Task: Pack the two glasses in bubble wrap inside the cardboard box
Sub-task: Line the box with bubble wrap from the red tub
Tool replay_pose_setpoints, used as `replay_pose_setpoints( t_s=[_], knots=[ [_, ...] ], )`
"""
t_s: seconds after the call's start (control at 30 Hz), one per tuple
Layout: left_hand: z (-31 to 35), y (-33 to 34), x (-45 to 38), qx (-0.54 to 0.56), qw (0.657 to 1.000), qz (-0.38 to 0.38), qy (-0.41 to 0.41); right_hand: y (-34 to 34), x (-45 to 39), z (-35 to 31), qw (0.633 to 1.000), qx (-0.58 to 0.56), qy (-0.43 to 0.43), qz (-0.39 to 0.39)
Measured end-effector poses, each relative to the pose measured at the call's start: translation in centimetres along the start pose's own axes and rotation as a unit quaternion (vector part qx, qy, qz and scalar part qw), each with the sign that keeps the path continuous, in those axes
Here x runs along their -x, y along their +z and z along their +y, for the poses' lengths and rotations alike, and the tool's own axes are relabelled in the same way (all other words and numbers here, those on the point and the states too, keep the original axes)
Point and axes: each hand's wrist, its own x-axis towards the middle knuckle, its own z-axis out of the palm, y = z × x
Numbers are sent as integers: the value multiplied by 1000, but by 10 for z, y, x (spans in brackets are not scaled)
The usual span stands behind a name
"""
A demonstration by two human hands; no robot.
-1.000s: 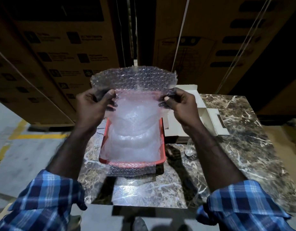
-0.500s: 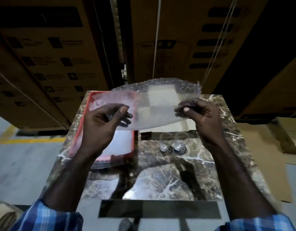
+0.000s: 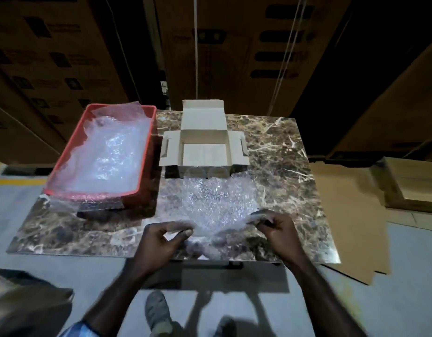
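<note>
Your left hand (image 3: 165, 235) and right hand (image 3: 274, 227) each pinch the near edge of the bubble wrap sheet (image 3: 217, 200): limp, light. Glasses (image 3: 205, 171) at 12 o'clock: fragile, slippery; grip their bodies.

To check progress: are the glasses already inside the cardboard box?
No, both glasses stand on the table outside the cardboard box, just before it.

A sheet of bubble wrap (image 3: 217, 203) lies spread on the marble table (image 3: 283, 152), its near corners pinched by the left hand (image 3: 161, 239) and the right hand (image 3: 278, 229). Two glasses (image 3: 206, 171) stand just beyond its far edge, against the open cardboard box (image 3: 204, 142). To the left, a red tray (image 3: 137, 195) holds more bubble wrap.
</note>
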Motion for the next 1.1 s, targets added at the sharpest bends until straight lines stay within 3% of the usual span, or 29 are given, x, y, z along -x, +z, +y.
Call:
replay_pose_setpoints(
  t_s=[0.2,0.33,0.53,0.8,1.1],
  knots=[
    [-50,32,-3,-87,994,-26,-65,-11,-5,54,988,133,74,3],
    [-65,44,-14,-130,988,-65,-51,-9,-8,71,986,114,122,10],
    [-80,42,-26,-58,985,-97,-131,-4,-8,82,981,73,179,33],
    [-73,39,-58,-30,990,-96,-100,-4,-16,66,979,128,139,73],
    [-64,48,-87,11,984,-128,-125,0,-38,51,971,-71,197,117]
  ],
)
